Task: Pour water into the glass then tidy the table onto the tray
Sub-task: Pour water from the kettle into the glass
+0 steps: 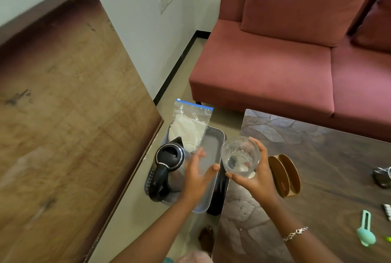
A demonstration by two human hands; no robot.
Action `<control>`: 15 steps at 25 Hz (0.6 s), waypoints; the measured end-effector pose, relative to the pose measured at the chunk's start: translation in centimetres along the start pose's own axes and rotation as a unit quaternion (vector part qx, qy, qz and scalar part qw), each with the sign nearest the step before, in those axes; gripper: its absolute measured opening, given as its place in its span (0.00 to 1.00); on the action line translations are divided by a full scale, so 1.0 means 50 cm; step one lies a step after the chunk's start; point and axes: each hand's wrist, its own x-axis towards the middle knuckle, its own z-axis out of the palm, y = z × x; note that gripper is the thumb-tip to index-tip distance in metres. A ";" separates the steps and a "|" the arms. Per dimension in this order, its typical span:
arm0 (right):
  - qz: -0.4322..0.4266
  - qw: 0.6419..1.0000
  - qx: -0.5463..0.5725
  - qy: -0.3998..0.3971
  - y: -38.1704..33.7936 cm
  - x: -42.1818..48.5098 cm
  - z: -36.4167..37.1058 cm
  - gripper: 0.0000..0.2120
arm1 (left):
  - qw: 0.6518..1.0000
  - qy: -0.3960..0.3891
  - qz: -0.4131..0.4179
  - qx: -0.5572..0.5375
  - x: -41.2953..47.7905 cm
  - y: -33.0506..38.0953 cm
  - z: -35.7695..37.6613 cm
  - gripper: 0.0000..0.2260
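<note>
My right hand (257,176) grips a clear glass (240,157) with a little water in its bottom, held at the left edge of the patterned table (330,167). My left hand (197,172) hovers open over the grey tray (213,146), which sits low on the floor between the table and a wooden board. Inside the tray a black and steel kettle (168,167) stands at the left, just beside my left hand. A zip bag with white cloth (190,129) leans at the tray's far end.
On the table lie a brown wooden holder (285,175), a teal clip (366,231), a metal object (383,176) at the right edge and a blister strip (387,211). A pink sofa (275,61) stands behind. The large wooden board (63,114) fills the left.
</note>
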 end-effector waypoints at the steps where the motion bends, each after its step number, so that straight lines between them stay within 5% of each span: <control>1: 0.001 1.000 0.001 -0.002 -0.003 -0.002 -0.002 0.41 | 0.991 0.095 0.048 0.078 -0.001 -0.021 -0.028 0.50; 3: 0.005 1.000 -0.006 -0.005 -0.009 -0.008 -0.006 0.40 | 0.956 0.231 0.064 0.171 0.003 -0.073 -0.091 0.47; 5: 0.007 1.000 -0.017 -0.004 -0.009 -0.012 -0.010 0.41 | 0.945 0.267 -0.027 0.187 0.017 -0.121 -0.144 0.46; 8: 0.014 1.000 -0.025 0.000 -0.010 -0.020 -0.014 0.41 | 0.951 0.212 -0.147 0.169 0.031 -0.187 -0.180 0.42; 15: 0.040 0.999 -0.031 0.005 -0.001 -0.044 -0.030 0.49 | 0.950 0.150 -0.264 0.075 0.056 -0.252 -0.185 0.21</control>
